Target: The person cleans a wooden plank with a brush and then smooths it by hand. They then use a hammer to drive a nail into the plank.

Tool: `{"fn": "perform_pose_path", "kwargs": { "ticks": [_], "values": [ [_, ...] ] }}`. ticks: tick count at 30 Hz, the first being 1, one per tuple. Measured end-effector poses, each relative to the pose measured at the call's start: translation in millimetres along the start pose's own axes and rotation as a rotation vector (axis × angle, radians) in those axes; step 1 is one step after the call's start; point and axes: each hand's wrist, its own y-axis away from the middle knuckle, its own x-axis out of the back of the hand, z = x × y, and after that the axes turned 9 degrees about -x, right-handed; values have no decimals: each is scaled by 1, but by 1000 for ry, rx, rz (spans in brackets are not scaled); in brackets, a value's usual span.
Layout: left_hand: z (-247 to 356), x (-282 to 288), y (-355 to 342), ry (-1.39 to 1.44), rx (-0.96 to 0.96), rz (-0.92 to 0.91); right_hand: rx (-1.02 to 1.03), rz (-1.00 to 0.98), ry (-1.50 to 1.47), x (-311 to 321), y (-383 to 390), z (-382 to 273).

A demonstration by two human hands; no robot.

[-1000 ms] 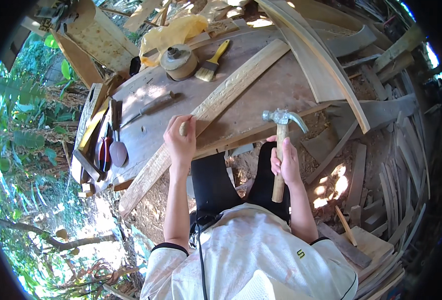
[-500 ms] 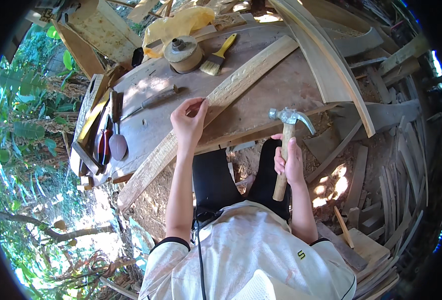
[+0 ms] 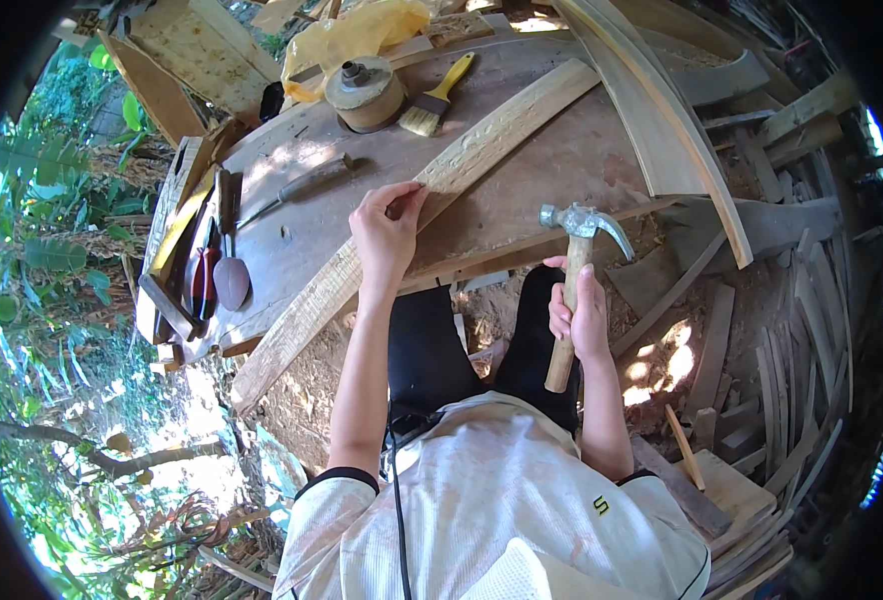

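A claw hammer [image 3: 560,365] with a wooden handle is gripped in my right hand [image 3: 588,315]. Its metal head points up, off the front edge of the workbench [image 3: 312,225]. A long pale wooden plank [image 3: 502,130] lies diagonally across the bench, its near left end jutting past the edge. My left hand [image 3: 387,232] is over the middle of this plank, thumb and fingertips pinched together close to its surface. Whatever is between those fingertips is too small to make out.
On the bench are a paintbrush [image 3: 437,95], a round container [image 3: 365,97] and a wooden-handled tool [image 3: 302,188]. Red-handled pliers [image 3: 205,282] and other tools lie at its left end. Curved boards [image 3: 642,110] overhang the right side; wood strips [image 3: 777,390] are heaped on the ground.
My left hand has shifted slightly right and up along the plank, still pinched. The hammer stays in my right hand at nearly the same place. The view has moved a little.
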Motion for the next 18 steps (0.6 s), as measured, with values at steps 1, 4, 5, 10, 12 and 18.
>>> {"fn": "perform_pose_path", "kwargs": {
  "ticks": [1,4,5,10,12,18],
  "values": [
    [0,-1,0,4,-3,3,-1,1,0,-1,0,0],
    [-1,-2,0,7,-10,10,-1,0,-2,-1,0,1],
    [-1,-2,0,7,-13,11,1,-2,-4,0,-1,1],
    [0,-3,0,2,-13,14,5,-4,-7,0,0,1],
    [0,-2,0,-10,-19,18,2,-3,-6,0,0,2],
    [6,-3,0,-28,-103,23,31,15,27,-4,2,-1]
  ]
}}
